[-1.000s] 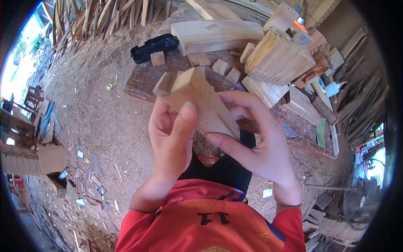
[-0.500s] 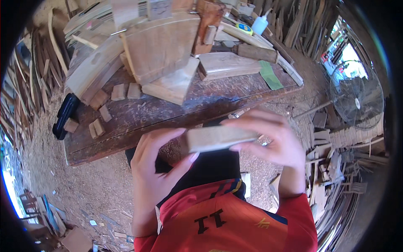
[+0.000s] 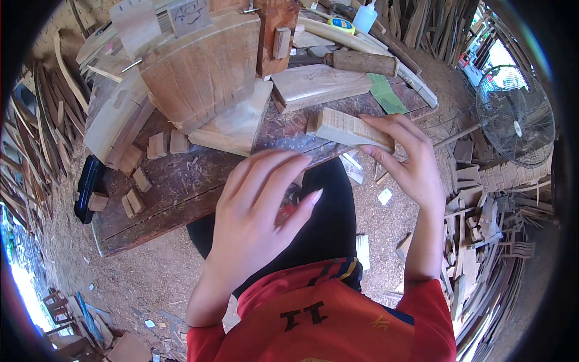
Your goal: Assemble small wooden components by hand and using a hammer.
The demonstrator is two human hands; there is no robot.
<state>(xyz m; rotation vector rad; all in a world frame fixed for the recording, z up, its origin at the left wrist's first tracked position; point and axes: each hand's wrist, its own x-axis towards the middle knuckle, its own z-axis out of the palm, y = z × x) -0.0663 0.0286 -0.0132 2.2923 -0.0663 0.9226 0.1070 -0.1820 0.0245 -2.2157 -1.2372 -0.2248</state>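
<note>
A pale wooden block (image 3: 353,128) is gripped at its right end by my right hand (image 3: 407,151), thumb on the near side and fingers on the far side. It is tilted over the bench's front edge. A small darker piece of wood shows at its left end; whether it belongs to the block I cannot tell. My left hand (image 3: 256,205) hangs with fingers apart and nothing in it, left of the block and over my lap. Behind the block, a thicker wooden piece (image 3: 322,85) lies on the worn brown workbench (image 3: 181,208).
A curved wooden panel (image 3: 202,69) stands at the back of the bench. Small offcuts (image 3: 133,202) and a black case (image 3: 90,188) are at the left. A wooden mallet or handle (image 3: 362,62), green paper (image 3: 387,95) and white bottle (image 3: 365,18) lie at the right, near a fan (image 3: 515,117).
The block has moved up and to the right, toward the bench edge, in my right hand. My left hand has come away from it and moved right, fingers spread.
</note>
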